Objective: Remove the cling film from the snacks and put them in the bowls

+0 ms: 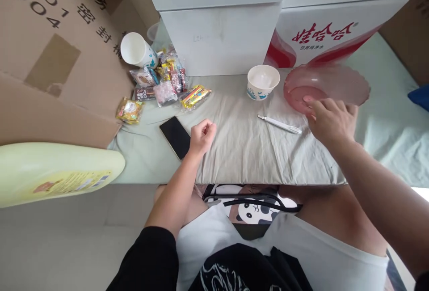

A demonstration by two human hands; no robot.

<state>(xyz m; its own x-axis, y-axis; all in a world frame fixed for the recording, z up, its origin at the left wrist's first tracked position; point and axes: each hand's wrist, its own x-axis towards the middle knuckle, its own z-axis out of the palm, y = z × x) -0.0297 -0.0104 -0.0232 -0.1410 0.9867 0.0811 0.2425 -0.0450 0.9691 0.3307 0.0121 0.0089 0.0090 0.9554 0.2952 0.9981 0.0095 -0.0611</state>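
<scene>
My right hand (pixel 331 121) is at the near rim of a translucent pink plastic bowl (pixel 301 90) with a wavy edge, its fingers bent over the rim. The bowl looks tilted, and its right side is smeared. My left hand (pixel 202 137) rests on the cloth in a loose fist, with nothing visible in it, beside a black phone (pixel 175 136). Between the hands lies a white utility-knife-like tool (pixel 279 124). Behind that tool stands a white paper bowl (pixel 263 82) with a blue pattern, with something whitish inside.
Wrapped snacks (pixel 167 81) lie in a pile at the back left, next to a tilted paper cup (pixel 138 52). White boxes (pixel 221 40) wall off the back. A cardboard box (pixel 60 58) and a pale yellow bottle (pixel 60 172) stand at left. Grey-green cloth (pixel 231 157) covers the surface.
</scene>
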